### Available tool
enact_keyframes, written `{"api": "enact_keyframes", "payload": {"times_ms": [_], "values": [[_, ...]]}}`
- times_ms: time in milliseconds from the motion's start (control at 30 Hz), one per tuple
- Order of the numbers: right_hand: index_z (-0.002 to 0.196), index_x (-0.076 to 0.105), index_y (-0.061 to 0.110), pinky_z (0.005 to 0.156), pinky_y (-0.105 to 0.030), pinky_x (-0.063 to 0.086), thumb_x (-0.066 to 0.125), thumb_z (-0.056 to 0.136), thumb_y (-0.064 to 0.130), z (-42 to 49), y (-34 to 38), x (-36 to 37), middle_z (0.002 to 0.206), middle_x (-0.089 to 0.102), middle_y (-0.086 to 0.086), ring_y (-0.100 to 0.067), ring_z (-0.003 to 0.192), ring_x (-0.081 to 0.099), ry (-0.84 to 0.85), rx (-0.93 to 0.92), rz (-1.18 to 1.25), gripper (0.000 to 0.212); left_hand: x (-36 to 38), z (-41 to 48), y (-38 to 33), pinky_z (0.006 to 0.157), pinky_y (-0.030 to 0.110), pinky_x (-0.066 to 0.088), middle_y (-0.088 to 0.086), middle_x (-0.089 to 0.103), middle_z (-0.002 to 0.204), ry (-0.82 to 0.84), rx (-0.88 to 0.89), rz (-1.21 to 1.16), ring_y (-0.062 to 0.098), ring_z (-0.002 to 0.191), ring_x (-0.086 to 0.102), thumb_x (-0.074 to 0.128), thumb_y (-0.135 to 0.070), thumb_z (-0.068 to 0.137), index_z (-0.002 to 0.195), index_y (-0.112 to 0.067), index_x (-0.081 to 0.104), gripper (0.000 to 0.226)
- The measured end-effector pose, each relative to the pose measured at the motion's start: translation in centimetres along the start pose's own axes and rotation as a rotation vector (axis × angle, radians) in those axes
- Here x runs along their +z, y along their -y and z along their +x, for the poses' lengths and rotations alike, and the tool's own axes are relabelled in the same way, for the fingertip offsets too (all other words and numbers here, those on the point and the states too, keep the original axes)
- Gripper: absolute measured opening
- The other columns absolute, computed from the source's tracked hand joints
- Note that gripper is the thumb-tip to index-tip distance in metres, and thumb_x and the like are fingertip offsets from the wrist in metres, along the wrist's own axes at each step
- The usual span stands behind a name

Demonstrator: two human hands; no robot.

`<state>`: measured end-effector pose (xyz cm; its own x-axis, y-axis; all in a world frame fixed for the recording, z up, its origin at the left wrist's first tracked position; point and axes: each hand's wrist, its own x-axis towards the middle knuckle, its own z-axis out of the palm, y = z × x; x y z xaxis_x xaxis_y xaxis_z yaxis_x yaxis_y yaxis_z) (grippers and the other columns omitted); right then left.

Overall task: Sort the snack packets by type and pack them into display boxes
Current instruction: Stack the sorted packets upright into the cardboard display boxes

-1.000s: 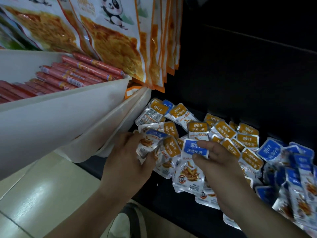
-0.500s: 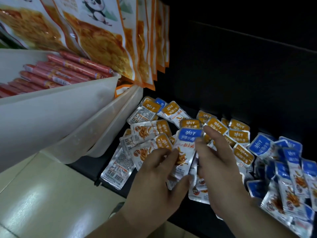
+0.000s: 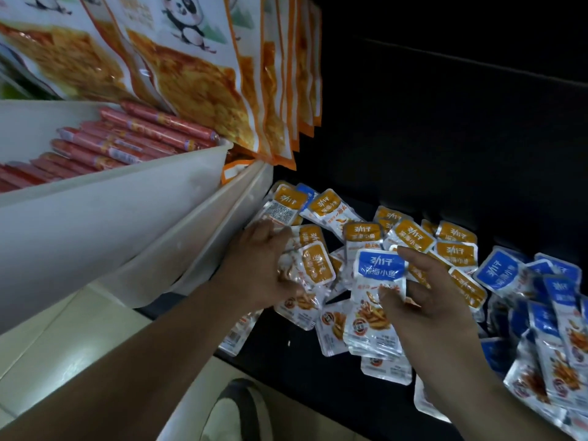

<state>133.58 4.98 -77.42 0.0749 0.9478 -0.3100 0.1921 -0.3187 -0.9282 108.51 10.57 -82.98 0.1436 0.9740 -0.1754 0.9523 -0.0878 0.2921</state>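
Small foil fish-snack packets lie heaped on a black shelf (image 3: 296, 361). Orange-labelled packets (image 3: 413, 235) fill the middle of the heap and blue-labelled packets (image 3: 499, 272) pile up at the right. My left hand (image 3: 257, 268) grips a bunch of orange-labelled packets (image 3: 313, 265) at the heap's left side. My right hand (image 3: 423, 294) pinches a blue-labelled packet (image 3: 378, 268) by its right edge, on top of a small stack held upright.
White display boxes (image 3: 105, 218) lean at the left, the upper one holding red sausage sticks (image 3: 127, 138). Large orange panda-printed bags (image 3: 197, 74) hang above them. Pale floor tiles and a shoe (image 3: 235, 409) show below the shelf edge.
My left hand has let go of the blue-labelled packet and moved left onto the orange-labelled bunch. My right hand now holds the blue packet alone.
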Motion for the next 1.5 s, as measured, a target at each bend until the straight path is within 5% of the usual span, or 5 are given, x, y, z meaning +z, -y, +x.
{"api": "enact_keyframes", "payload": {"times_ms": [400,567,833,1067,1500], "values": [[0.118,0.059,0.055,0.057,-0.02,0.05,0.069,0.098,0.015,0.1,-0.3,-1.4,0.1,0.076,0.023,-0.019,0.077,0.068,-0.039,-0.035,-0.002,0.046,-1.4,-2.5,-4.1,0.091,0.051,0.049,0.001,0.056,0.12,-0.42,-0.075,-0.103,0.028,0.106,0.06,0.053,-0.03,0.098,0.122,-0.025,0.045,0.026],[0.117,0.061,0.05,0.047,-0.01,0.042,0.069,0.097,0.014,-0.4,0.5,-4.0,0.077,0.07,0.029,-0.008,0.052,0.055,-0.064,-0.047,-0.034,0.041,-2.3,-4.5,-9.7,0.073,0.028,0.057,-0.011,0.07,0.1,-0.089,-0.127,-0.85,0.002,0.085,0.068,0.051,-0.025,0.106,0.12,-0.038,0.048,0.02],[0.108,0.066,0.04,0.061,-0.028,0.047,0.075,0.093,0.009,-0.4,-0.6,-10.4,0.068,0.067,0.008,-0.025,0.063,0.058,-0.261,-0.067,-0.053,0.036,-0.3,-1.0,-16.1,0.061,0.014,0.054,-0.028,0.072,0.089,-0.029,-0.148,-1.1,0.003,0.075,0.071,0.068,-0.014,0.098,0.116,-0.04,0.059,0.032],[0.101,0.064,0.046,0.057,-0.025,0.047,0.076,0.093,0.014,-0.4,-2.8,-15.2,0.09,0.073,0.009,-0.028,0.073,0.063,-0.347,0.0,-0.036,0.035,3.0,1.3,-15.9,0.067,0.029,0.046,-0.001,0.061,0.108,-0.215,0.052,-0.154,0.022,0.098,0.062,0.073,-0.03,0.085,0.118,-0.025,0.066,0.034],[0.121,0.057,0.041,0.043,-0.021,0.038,0.064,0.1,0.024,2.5,-7.0,-22.1,0.081,0.063,-0.006,-0.011,0.054,0.049,-0.454,-0.051,-0.366,0.028,6.0,-1.4,-19.1,0.09,0.054,0.054,0.002,0.056,0.14,-0.287,0.316,-0.18,0.03,0.118,0.055,0.063,-0.035,0.086,0.12,-0.017,0.071,0.04]]}}
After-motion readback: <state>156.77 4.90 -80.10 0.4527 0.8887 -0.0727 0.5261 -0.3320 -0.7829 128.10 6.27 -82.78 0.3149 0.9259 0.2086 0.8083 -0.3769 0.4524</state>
